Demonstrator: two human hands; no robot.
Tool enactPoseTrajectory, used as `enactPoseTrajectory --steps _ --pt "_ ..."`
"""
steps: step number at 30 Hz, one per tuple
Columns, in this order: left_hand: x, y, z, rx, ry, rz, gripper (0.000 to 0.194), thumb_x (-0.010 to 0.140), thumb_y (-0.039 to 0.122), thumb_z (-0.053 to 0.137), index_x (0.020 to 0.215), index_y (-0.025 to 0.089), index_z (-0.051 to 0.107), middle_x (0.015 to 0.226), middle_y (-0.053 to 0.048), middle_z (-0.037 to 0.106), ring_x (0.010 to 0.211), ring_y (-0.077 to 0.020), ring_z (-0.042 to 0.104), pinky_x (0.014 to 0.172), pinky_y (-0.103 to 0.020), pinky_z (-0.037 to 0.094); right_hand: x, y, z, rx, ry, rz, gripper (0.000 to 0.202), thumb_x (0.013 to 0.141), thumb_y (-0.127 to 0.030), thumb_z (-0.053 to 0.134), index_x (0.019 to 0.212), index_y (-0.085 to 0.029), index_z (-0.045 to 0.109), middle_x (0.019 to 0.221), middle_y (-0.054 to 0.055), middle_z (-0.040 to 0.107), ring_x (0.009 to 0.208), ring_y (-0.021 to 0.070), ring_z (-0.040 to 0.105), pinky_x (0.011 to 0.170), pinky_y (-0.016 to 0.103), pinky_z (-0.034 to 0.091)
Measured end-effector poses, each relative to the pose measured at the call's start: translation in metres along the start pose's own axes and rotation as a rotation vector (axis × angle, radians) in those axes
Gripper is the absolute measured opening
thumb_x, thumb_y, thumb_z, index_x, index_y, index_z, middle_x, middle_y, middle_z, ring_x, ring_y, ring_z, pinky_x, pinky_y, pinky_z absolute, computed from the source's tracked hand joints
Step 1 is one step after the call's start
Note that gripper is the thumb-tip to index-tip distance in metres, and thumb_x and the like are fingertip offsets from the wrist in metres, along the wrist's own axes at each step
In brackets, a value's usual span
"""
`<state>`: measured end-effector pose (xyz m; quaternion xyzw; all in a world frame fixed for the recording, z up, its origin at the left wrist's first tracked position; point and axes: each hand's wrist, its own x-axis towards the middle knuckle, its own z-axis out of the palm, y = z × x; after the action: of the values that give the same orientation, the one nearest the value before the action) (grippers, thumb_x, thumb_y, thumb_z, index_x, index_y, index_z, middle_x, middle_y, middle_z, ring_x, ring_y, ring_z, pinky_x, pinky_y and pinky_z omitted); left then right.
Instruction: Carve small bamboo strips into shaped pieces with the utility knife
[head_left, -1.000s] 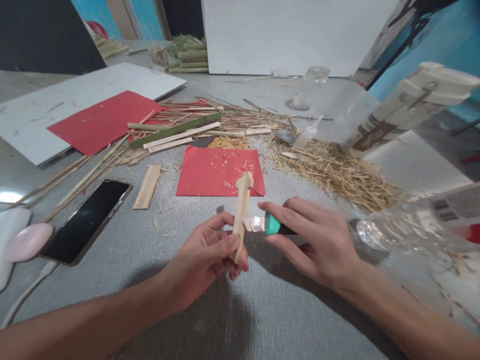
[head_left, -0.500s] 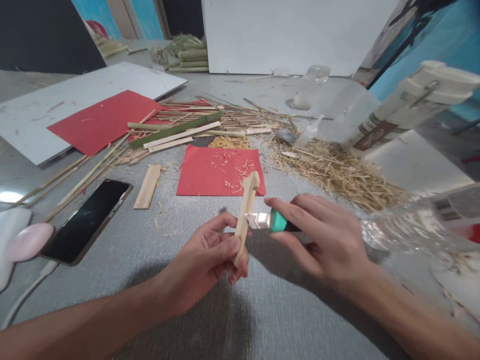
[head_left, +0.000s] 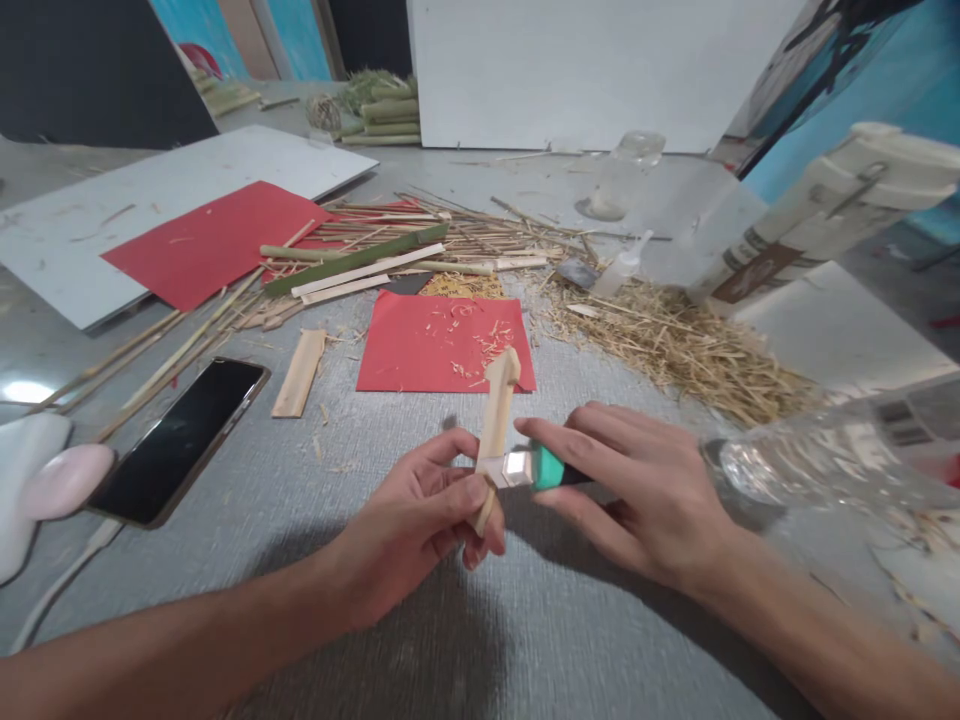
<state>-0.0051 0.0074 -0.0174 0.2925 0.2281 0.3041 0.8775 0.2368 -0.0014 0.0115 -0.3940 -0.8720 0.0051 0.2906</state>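
Note:
Between thumb and fingers, my left hand (head_left: 427,510) grips the lower end of a pale strip of bamboo or wood (head_left: 496,415), which tilts upward and has a wider, notched top end. My right hand (head_left: 645,480) is closed round a utility knife (head_left: 549,467) with a green and black handle. Its metal blade lies across the strip, just above my left thumb. Beyond the strip's top is a red sheet (head_left: 442,345) strewn with thin curled shavings. A short flat piece of wood (head_left: 300,373) lies to the left of my hands.
A phone (head_left: 184,440) and a pink rounded object (head_left: 69,482) lie at left. Thin sticks (head_left: 420,225) and a green bamboo strip (head_left: 356,260) are heaped at the back. Straw (head_left: 690,345), a clear plastic bottle (head_left: 840,450) and a tall lidded container (head_left: 810,220) are at right.
The knife blade has moved down along the strip, toward my left thumb, and my right hand has shifted slightly left with it. My left hand still holds the strip.

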Motion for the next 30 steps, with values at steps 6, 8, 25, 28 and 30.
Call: enactPoseTrajectory --steps 6,8,25,28,30 --pt "-0.003 -0.002 0.005 0.022 -0.027 -0.041 0.038 0.095 0.046 0.082 0.102 0.021 0.054 0.068 0.002 0.073 0.056 -0.0079 0.058 0.054 -0.018 0.041 -0.002 0.011 -0.004 -0.043 0.091 0.127 0.032 0.109 -0.032 0.06 0.133 -0.012 0.07 0.083 0.001 0.06 0.068 0.0145 0.056 0.061 0.029 0.042" --pt "-0.003 -0.001 0.005 0.023 0.018 -0.02 0.037 0.095 0.044 0.083 0.103 0.022 0.054 0.067 0.003 0.072 0.057 -0.0073 0.057 0.054 -0.017 0.04 -0.002 0.009 -0.003 -0.023 0.065 0.106 0.033 0.11 -0.033 0.059 0.132 -0.012 0.07 0.083 0.001 0.06 0.068 0.0146 0.055 0.061 0.029 0.042" --pt "-0.001 0.004 0.002 0.027 -0.034 0.052 0.033 0.097 0.04 0.081 0.102 0.023 0.053 0.067 0.004 0.071 0.058 -0.0071 0.057 0.055 -0.015 0.041 0.0 -0.002 -0.002 -0.066 0.02 -0.032 0.038 0.113 -0.042 0.052 0.129 -0.012 0.068 0.08 0.002 0.06 0.068 0.0178 0.053 0.062 0.034 0.04" --pt "-0.002 0.005 0.004 0.04 -0.015 0.062 0.031 0.099 0.038 0.079 0.1 0.022 0.053 0.066 0.004 0.07 0.059 -0.0073 0.056 0.057 -0.015 0.042 0.0 -0.004 -0.003 -0.113 0.04 -0.025 0.035 0.112 -0.041 0.055 0.13 -0.013 0.067 0.079 0.002 0.06 0.068 0.0183 0.052 0.061 0.034 0.038" --pt "-0.002 0.005 0.004 0.047 0.001 0.06 0.031 0.098 0.038 0.08 0.1 0.022 0.053 0.066 0.004 0.07 0.059 -0.0075 0.057 0.057 -0.015 0.041 0.001 -0.005 -0.003 -0.124 0.033 -0.014 0.034 0.111 -0.04 0.055 0.13 -0.014 0.067 0.079 0.002 0.06 0.069 0.0186 0.052 0.062 0.034 0.037"
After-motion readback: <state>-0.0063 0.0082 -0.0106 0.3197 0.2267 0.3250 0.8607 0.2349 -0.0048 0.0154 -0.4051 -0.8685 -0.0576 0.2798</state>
